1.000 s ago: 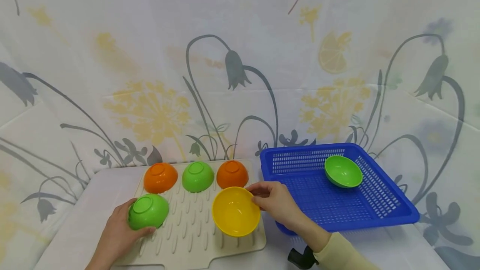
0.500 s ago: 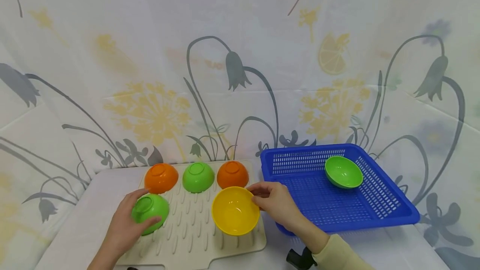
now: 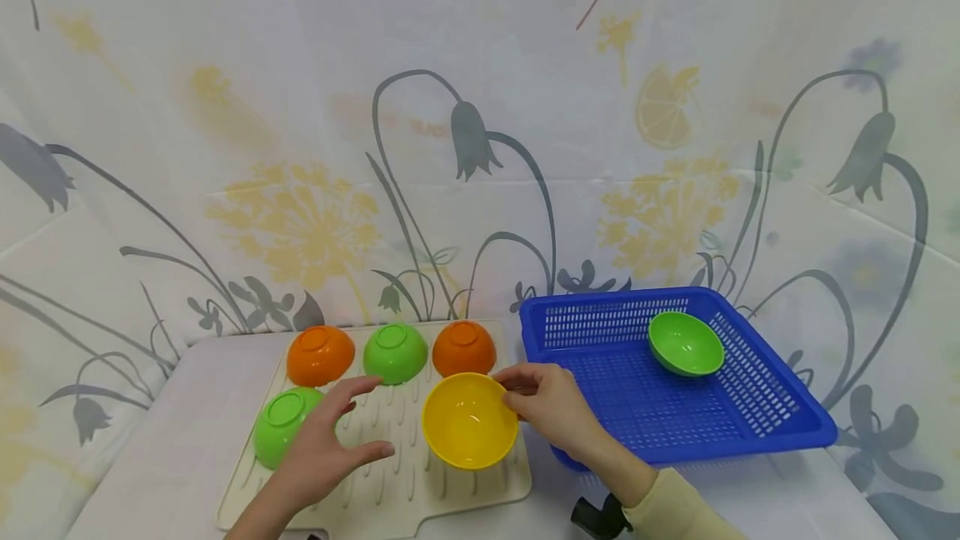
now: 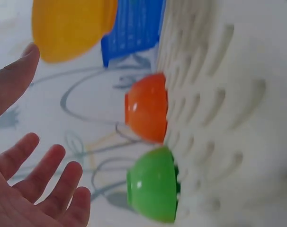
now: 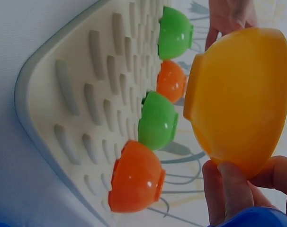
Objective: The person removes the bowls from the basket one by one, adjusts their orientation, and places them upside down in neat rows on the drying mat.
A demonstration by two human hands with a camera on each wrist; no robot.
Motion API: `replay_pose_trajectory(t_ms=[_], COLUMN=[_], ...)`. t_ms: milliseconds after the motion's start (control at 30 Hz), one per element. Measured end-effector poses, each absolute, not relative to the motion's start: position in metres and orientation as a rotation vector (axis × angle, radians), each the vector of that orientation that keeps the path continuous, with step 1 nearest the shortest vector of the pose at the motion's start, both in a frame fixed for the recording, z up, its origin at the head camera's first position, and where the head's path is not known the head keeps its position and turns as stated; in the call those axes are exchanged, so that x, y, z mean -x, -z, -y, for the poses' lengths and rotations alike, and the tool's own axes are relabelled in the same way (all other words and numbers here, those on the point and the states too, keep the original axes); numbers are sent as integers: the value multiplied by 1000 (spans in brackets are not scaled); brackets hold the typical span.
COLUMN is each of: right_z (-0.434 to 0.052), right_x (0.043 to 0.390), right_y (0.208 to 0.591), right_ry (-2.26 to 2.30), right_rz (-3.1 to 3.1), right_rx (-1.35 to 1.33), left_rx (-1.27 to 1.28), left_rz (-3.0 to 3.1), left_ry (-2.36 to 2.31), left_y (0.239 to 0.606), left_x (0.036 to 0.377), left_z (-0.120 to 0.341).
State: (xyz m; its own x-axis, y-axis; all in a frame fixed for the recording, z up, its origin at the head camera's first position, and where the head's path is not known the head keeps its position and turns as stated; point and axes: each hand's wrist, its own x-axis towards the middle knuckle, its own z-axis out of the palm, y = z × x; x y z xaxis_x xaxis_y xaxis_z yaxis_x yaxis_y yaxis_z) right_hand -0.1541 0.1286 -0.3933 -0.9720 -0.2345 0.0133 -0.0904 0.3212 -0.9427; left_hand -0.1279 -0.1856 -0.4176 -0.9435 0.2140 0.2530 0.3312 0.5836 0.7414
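Observation:
My right hand (image 3: 558, 411) pinches the rim of a yellow bowl (image 3: 470, 421), which it holds up above the right side of a cream drying board (image 3: 375, 473). The bowl's inside faces the head camera. My left hand (image 3: 322, 444) is spread, thumb and fingers apart, with nothing between them. It is left of the yellow bowl and apart from it. Behind that hand a green bowl (image 3: 281, 423) lies upside down on the board, partly hidden. Along the board's back edge are an orange bowl (image 3: 321, 355), another green bowl (image 3: 395, 352) and a second orange bowl (image 3: 464, 348), all upside down.
A blue perforated basket (image 3: 615, 407) stands to the right of the board, with a green bowl (image 3: 686, 344) inside. A black object (image 3: 600, 517) shows by the right sleeve. A patterned cloth (image 3: 480, 215) hangs behind everything.
My left hand has let go of the front green bowl and moved right toward the yellow bowl. That green bowl stays on the board. The right hand with the yellow bowl has hardly moved.

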Motion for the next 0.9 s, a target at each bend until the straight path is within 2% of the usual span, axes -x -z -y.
replay_pose_trajectory(t_ms=[400, 567, 900], right_z=[-128, -128, -128], right_x=[155, 155, 154], right_y=[394, 393, 395], right_ry=[1703, 1688, 1702], right_rz=[-2493, -2535, -2522], right_rx=[289, 308, 313], left_rx=[627, 729, 732], left_rz=[2665, 2652, 2696], left_ry=[1676, 1728, 1830], left_y=[415, 414, 418], left_x=[129, 127, 126], left_z=[136, 130, 130])
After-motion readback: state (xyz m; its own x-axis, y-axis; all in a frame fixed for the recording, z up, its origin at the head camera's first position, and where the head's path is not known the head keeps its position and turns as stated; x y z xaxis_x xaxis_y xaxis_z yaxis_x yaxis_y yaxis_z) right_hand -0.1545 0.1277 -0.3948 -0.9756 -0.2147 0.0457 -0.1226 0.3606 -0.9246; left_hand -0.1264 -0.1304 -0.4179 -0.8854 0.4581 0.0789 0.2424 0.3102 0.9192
